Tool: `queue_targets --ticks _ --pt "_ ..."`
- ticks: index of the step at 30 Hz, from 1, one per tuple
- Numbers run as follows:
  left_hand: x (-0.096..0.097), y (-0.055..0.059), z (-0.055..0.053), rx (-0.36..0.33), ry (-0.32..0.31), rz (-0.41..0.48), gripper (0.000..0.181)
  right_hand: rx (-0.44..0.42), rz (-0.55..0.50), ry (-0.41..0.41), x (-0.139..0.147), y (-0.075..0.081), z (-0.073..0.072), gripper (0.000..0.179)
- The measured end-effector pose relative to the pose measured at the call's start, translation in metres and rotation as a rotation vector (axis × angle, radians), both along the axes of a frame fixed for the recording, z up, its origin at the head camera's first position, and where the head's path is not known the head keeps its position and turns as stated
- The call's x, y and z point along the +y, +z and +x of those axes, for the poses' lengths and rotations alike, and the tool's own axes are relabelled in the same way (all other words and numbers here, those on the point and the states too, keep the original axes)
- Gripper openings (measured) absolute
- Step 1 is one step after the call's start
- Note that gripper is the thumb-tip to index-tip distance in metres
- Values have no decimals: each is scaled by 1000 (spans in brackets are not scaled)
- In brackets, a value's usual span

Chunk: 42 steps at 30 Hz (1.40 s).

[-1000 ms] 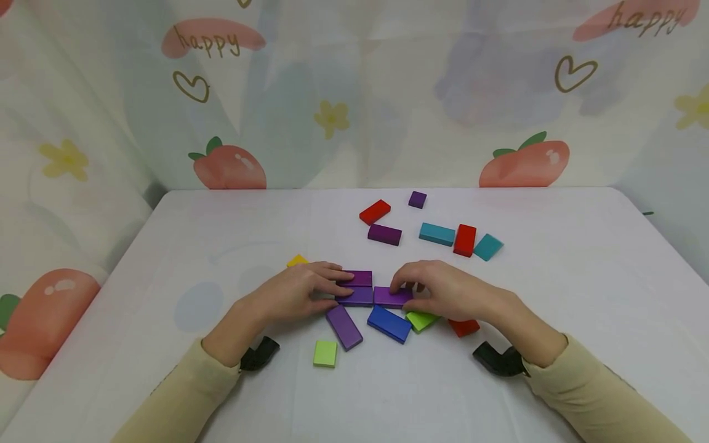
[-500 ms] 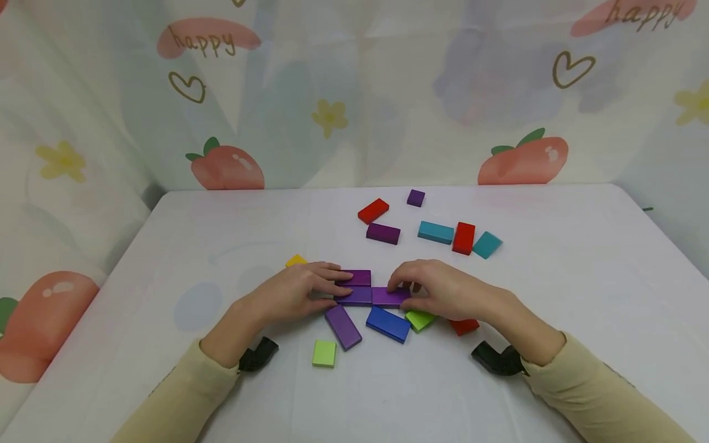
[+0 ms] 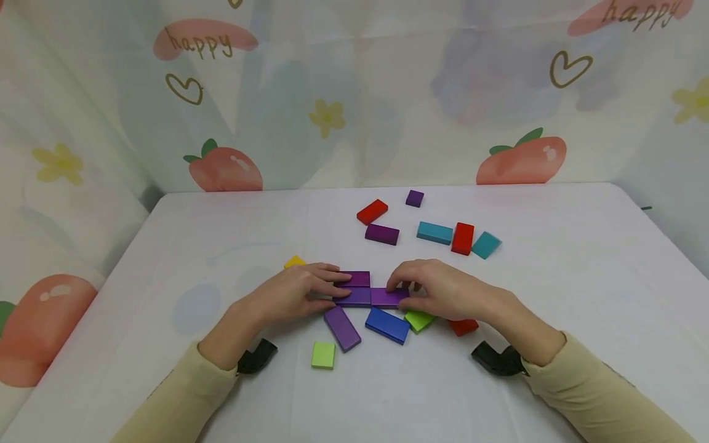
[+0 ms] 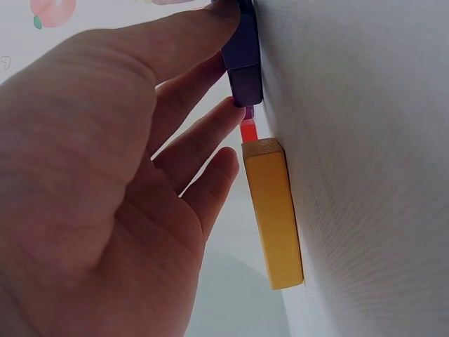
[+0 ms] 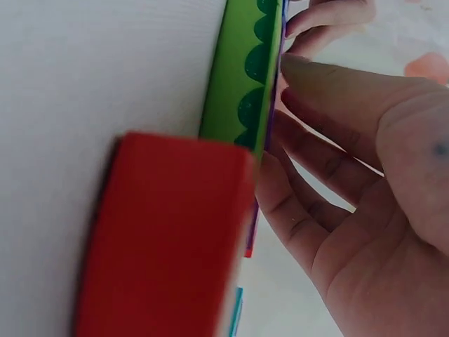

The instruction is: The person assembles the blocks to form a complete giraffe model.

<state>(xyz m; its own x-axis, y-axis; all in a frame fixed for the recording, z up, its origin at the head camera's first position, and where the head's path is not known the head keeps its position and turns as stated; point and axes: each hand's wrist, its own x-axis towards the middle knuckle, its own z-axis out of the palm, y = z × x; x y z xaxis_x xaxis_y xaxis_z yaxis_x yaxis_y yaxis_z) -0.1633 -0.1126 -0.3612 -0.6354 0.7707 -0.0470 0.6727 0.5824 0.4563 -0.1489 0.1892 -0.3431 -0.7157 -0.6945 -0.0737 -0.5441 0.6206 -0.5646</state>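
i have the left hand straight-fingered on a plum oblong block and an indigo oblong block, the right hand pinching a violet oblong block end-on to the indigo — uneven pushing could skew it.

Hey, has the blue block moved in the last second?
No, not in any direction: the blue block keeps its place against the printed circle; only the whole view drifts slightly.

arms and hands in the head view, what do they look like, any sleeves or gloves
Long beige sleeves, with a curved black piece jutting out at each cuff. The left hand and right hand wear no gloves.
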Motion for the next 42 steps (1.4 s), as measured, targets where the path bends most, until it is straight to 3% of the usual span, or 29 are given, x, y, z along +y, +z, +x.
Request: queue_targets --ticks 5,14,19,26,35,42 --pt "1 -1 1 -7 -10 9 41 22 8 -91 7 8 -5 30" --pt "0 3 1 -3 -10 -5 41 106 15 -143 5 23 -43 34" --pt "1 2 0 -12 -12 3 41 109 41 -189 2 21 -58 38" --pt "-1 1 -1 -7 -9 9 40 116 44 -178 -4 9 -76 36" --pt "-1 2 1 -5 -17 11 40 158 130 -170 -14 -1 -84 33" --pt "0 2 1 -15 0 4 40 181 101 -134 -15 1 -82 25"
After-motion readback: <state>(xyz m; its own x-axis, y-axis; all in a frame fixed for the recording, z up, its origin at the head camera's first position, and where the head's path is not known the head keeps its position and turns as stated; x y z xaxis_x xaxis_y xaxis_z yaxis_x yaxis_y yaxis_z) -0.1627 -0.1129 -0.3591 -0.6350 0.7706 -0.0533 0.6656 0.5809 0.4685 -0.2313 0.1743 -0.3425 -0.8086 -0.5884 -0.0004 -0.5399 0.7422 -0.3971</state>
